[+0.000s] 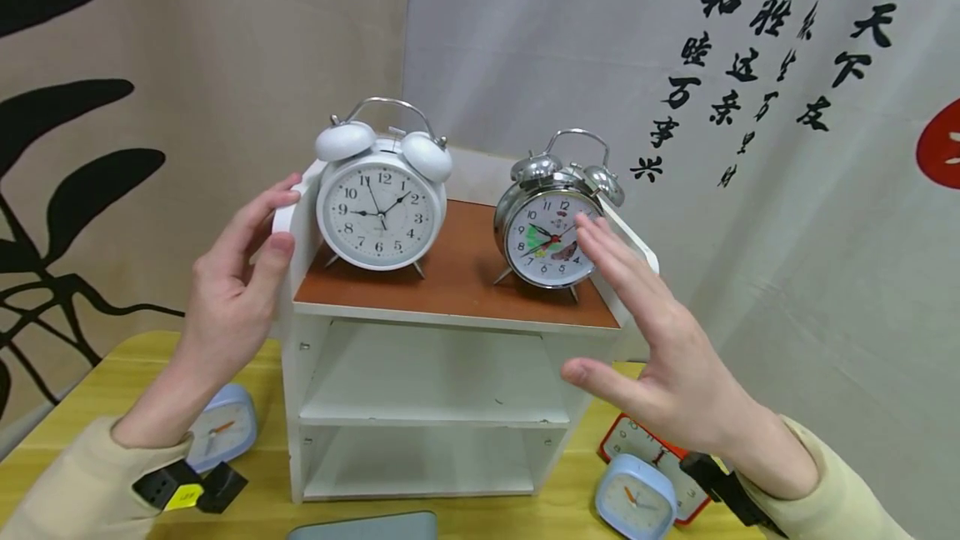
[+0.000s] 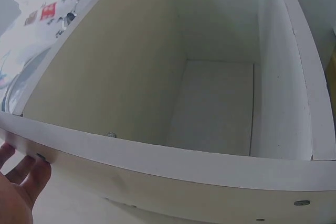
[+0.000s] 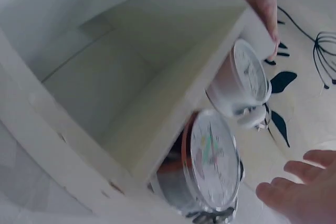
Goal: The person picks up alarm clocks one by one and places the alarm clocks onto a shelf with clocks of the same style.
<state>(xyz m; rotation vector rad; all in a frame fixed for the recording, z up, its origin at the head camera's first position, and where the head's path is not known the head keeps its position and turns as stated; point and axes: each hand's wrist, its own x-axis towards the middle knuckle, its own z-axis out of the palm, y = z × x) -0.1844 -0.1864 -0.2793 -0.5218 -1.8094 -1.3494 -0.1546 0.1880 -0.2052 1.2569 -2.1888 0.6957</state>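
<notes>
A white shelf unit (image 1: 435, 419) with a brown top board stands upright on the table. On its top sit a white twin-bell alarm clock (image 1: 382, 215) at left and a silver twin-bell alarm clock (image 1: 551, 236) at right. My left hand (image 1: 236, 273) touches the outer face of the shelf's left side panel; its fingertips (image 2: 38, 178) show against that face in the left wrist view. The right hand (image 1: 667, 348) hovers in front of the silver clock with thumb and fingers spread, holding nothing. In the right wrist view, that hand (image 3: 307, 192) appears apart from both clocks.
A pale blue clock (image 1: 225, 427) lies left of the shelf. Another blue clock (image 1: 636, 497) leans near a red-edged clock (image 1: 637, 438) at right. A grey-blue flat object (image 1: 367, 526) lies at the front of the yellow wooden table (image 1: 258, 486). Curtains with black lettering hang behind.
</notes>
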